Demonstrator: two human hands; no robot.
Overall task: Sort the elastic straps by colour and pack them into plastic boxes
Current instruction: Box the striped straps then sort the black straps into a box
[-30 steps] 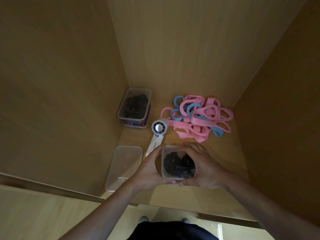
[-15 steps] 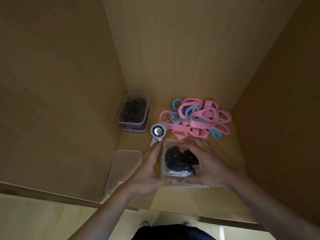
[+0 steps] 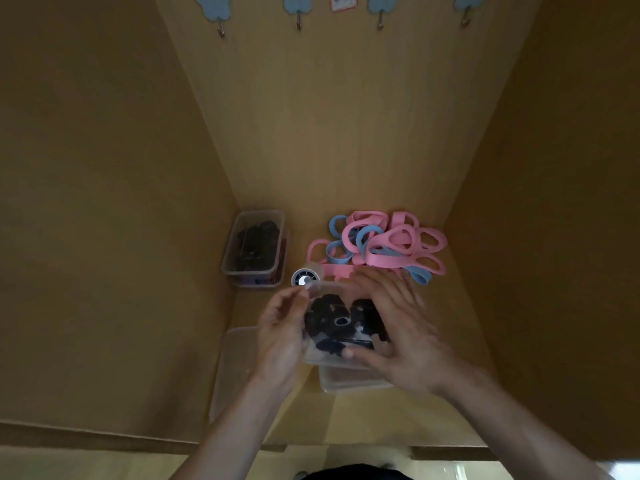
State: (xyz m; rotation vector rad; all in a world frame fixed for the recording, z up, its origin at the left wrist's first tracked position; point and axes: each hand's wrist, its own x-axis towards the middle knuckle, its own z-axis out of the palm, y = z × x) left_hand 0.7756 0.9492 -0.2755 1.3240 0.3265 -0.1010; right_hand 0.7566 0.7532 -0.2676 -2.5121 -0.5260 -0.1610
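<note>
Just below the middle of the frame both hands grasp a clear plastic box [image 3: 322,356] packed with black straps [image 3: 332,317]. The left hand [image 3: 282,336] curls its fingers round the box's left edge, near its far left corner. The right hand [image 3: 398,327], somewhat blurred, lays its fingers across the right side, with the thumb pressed to the near edge. Directly below the box in the frame, partly covered by it, lies another clear container [image 3: 353,382]. A third clear container [image 3: 235,362] sits at lower left, against the side panel. Left of centre, in the back corner, two stacked boxes [image 3: 254,244] also show dark straps inside. A loose pile of pink and blue straps [image 3: 381,242] lies right of centre, just beyond the right fingertips. A small handheld fan [image 3: 304,278] lies between the stack and the pile.
</note>
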